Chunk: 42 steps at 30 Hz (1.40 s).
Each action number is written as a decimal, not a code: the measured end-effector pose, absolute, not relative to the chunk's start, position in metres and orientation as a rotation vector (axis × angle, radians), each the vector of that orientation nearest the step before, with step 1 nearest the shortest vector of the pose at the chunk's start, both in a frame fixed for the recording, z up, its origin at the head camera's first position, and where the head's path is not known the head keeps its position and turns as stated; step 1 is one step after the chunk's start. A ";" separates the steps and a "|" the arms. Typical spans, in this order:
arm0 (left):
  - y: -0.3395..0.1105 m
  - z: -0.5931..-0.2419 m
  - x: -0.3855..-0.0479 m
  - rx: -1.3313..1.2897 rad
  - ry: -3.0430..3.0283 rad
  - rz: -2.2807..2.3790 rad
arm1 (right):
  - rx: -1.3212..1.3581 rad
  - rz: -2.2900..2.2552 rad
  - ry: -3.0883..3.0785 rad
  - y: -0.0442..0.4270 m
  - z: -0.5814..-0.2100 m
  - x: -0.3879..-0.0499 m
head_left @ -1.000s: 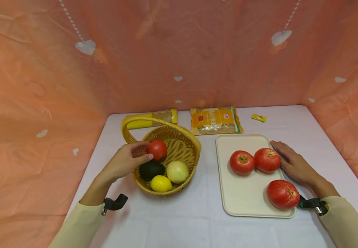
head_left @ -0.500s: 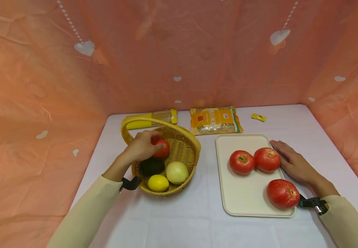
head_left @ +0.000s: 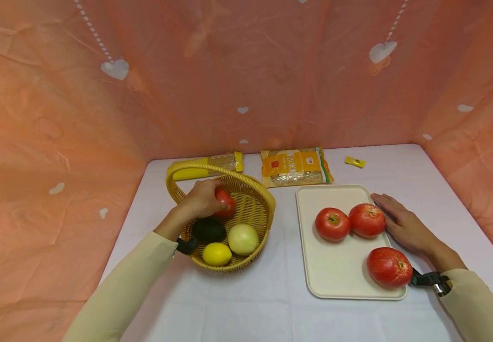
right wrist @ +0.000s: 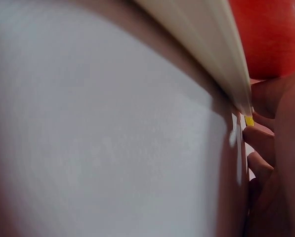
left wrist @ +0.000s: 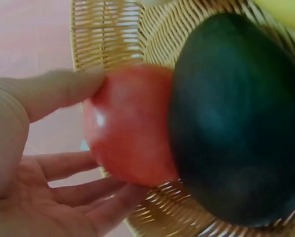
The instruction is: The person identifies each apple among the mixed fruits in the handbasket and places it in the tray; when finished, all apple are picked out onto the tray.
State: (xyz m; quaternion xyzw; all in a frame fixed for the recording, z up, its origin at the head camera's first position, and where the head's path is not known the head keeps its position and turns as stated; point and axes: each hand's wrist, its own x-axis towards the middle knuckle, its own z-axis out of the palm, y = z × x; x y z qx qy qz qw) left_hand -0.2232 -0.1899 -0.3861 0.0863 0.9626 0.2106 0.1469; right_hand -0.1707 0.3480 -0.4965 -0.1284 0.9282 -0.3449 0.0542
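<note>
Inside the wicker basket (head_left: 251, 204), my left hand (head_left: 203, 199) grips a red tomato (left wrist: 132, 126), thumb on one side and fingers on the other. Touching that tomato in the left wrist view is a dark green avocado-shaped fruit (left wrist: 236, 118). A yellow lemon (head_left: 217, 254) and a pale green round vegetable (head_left: 243, 239) share the basket. My right hand (head_left: 406, 228) lies along the right edge of the cream tray (head_left: 332, 270), fingers fairly straight. On the tray sit three tomatoes: one at left (head_left: 332, 224), one beside my right hand (head_left: 367, 220), and one near the front corner (head_left: 389, 267).
Behind the basket lies a yellow noodle packet (head_left: 225, 162), partly hidden by the arched handle (head_left: 246, 179). An orange-labelled noodle packet (head_left: 295, 166) and a small yellow sachet (head_left: 355, 162) lie at the back. An orange cloth (head_left: 272, 71) hangs around the white table (head_left: 263, 308).
My left hand has moved right and deeper into the basket, closing its fingers round the tomato, which has shifted slightly right. The lemon has rolled a little left. My right hand stays put.
</note>
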 end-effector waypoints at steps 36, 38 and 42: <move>-0.203 -0.355 -0.133 0.681 2.510 1.500 | -0.390 -1.039 2.832 0.349 -0.496 -0.169; -0.199 -0.355 -0.128 0.738 2.466 1.552 | -0.396 -1.043 2.834 0.349 -0.496 -0.169; -0.184 -0.357 -0.119 0.820 2.392 1.621 | -0.398 -1.040 2.828 0.348 -0.497 -0.171</move>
